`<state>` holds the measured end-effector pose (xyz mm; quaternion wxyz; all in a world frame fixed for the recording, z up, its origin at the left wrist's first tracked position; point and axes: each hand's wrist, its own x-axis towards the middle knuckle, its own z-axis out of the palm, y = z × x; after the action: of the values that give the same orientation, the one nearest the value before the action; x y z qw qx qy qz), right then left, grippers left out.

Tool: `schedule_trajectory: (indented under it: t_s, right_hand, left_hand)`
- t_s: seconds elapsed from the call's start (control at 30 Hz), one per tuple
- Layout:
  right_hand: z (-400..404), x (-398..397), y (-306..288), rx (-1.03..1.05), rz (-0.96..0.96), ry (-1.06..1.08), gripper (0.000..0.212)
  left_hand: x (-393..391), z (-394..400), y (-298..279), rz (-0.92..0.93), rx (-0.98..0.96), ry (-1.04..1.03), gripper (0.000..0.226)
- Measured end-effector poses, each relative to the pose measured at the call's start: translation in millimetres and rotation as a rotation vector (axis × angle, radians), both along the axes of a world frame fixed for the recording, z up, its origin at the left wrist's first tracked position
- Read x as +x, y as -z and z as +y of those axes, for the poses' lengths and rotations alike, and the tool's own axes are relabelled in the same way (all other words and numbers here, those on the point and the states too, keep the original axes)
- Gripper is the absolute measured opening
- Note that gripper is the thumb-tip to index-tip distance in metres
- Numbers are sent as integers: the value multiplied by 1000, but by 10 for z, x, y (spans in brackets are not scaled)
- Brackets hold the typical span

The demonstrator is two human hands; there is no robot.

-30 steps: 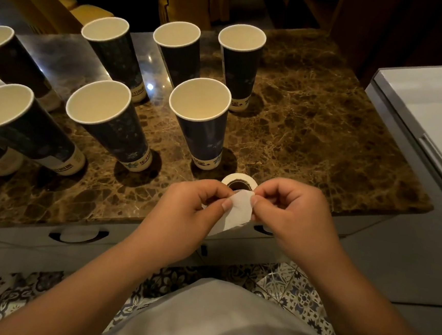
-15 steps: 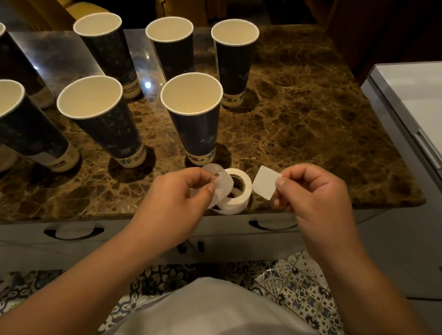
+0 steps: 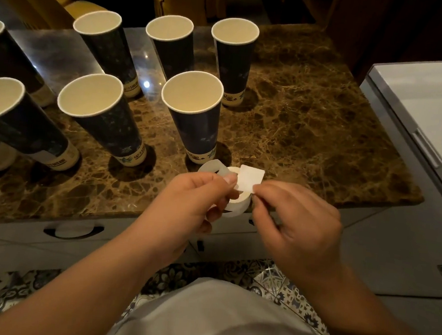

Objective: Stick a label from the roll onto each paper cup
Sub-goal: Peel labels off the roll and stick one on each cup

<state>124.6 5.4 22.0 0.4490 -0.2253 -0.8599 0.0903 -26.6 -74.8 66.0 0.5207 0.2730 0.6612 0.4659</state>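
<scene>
Behind the roll [image 3: 234,200] gripped by the left hand [image 3: 190,204], dark cups [image 3: 192,116] crowd; the right hand [image 3: 294,227] pinches a label [image 3: 249,179].

Brown veined marble countertop [image 3: 311,127] atop grey drawer unit [image 3: 75,232]. Seven dark-blue paper cups [image 3: 192,116] stood upright, open, on left and centre. Label roll [image 3: 238,203] at front edge, contact with top unclear.
</scene>
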Motion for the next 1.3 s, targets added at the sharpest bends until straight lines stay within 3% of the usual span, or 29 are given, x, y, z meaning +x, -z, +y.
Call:
schedule_trajectory:
  t_s: [0.07, 0.17, 0.37, 0.47, 0.53, 0.6, 0.8, 1.03, 1.13, 1.3]
  right_hand:
    - [-17, -18, 20, 37, -41, -39, 12]
    - [-9, -31, 32, 46, -100, -106, 13]
    - [-31, -187, -103, -312, -34, -161, 30]
    - [-40, -372, -205, -498, -85, -249, 32]
    - [-61, -521, -220, -493, -125, -331, 20]
    - [-95, -622, -216, -438, -121, -377, 4]
    - [-344, -1081, -161, -456, -127, -440, 9]
    - [-584, -1545, -147, -439, -129, -343, 5]
    - [-571, -1630, -159, -445, -88, -219, 8]
    - [-651, -1663, -149, -579, -48, -111, 13]
  left_hand:
    - [-20, -12, 10, -34, 11, -32, 15]
    - [-95, -51, 11, 16, 38, -29, 17]
    - [-375, -233, -76, 731, 158, 245, 10]
    - [-499, -359, -138, 929, 198, 367, 11]
    - [-571, -469, -142, 993, 193, 373, 9]
    - [-622, -550, -121, 1010, 178, 335, 8]
    - [-983, -905, -26, 1021, 103, 99, 9]
    - [-1407, -1046, 194, 932, 150, -164, 4]
    - [-1579, -992, 325, 720, 138, -307, 29]
    - [-1787, -697, 544, 655, 82, -255, 85]
